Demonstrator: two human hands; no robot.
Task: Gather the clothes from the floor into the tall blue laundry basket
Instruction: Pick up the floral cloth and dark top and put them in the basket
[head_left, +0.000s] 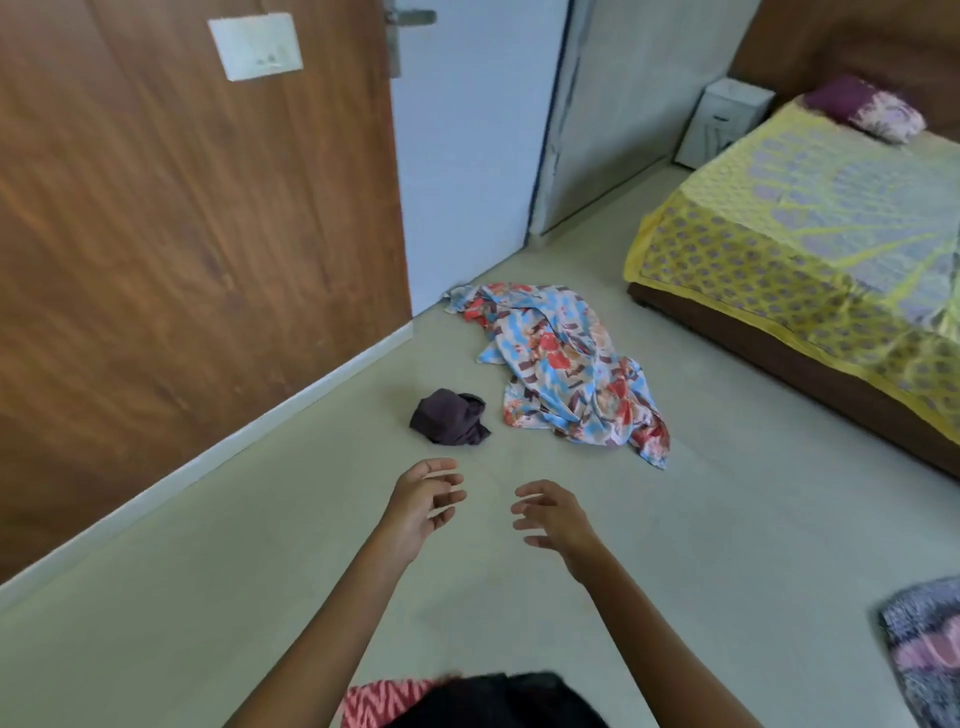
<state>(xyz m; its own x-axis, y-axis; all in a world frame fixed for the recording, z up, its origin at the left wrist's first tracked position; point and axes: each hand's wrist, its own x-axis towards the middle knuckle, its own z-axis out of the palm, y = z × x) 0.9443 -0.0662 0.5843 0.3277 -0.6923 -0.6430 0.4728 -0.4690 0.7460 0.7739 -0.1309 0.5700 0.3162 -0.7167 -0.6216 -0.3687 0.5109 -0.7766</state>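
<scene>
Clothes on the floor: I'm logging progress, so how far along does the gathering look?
Nothing looks done: the blue laundry basket is not in view. In hand: nothing; the left hand and right hand are open and empty, stretched toward the clothes. Left: the dark purple garment and the floral cloth lie on the floor, and a patterned cloth shows at the right edge.

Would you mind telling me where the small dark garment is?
The small dark garment lies on the floor, left of the floral cloth, near the wooden wall's skirting.
</scene>
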